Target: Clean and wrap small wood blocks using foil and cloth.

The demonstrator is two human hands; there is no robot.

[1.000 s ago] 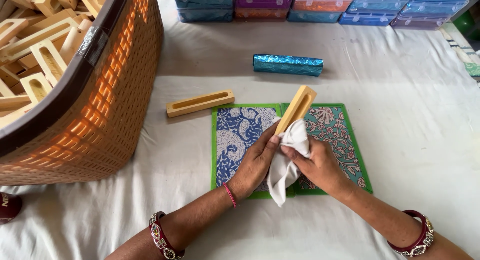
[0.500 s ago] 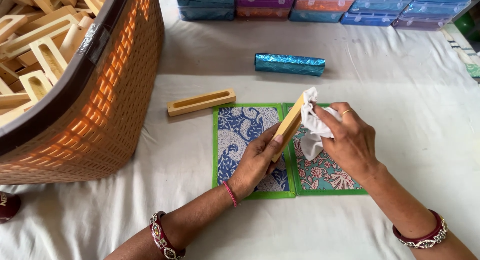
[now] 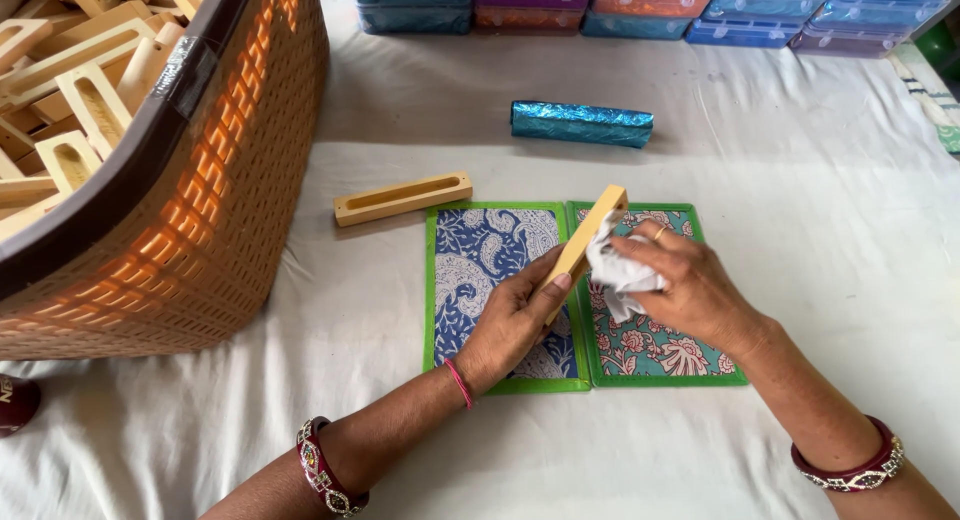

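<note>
1. Soft, even daylight is filling the scene, bright without glare.
2. The basket [image 3: 200,210] is casting a faint shadow onto the cloth [image 3: 780,150] beside it.
3. Focus is staying sharp throughout; edges are bending only slightly.

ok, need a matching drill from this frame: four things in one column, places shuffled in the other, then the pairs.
Things:
1. wooden block
2. white cloth
3. slotted wooden piece
4. blue foil roll

Places:
A. lying beside the basket
B. held in left hand
C. beyond the printed mats
D. pressed by right hand

Pairs: 1-B, 2-D, 3-A, 4-C
</note>
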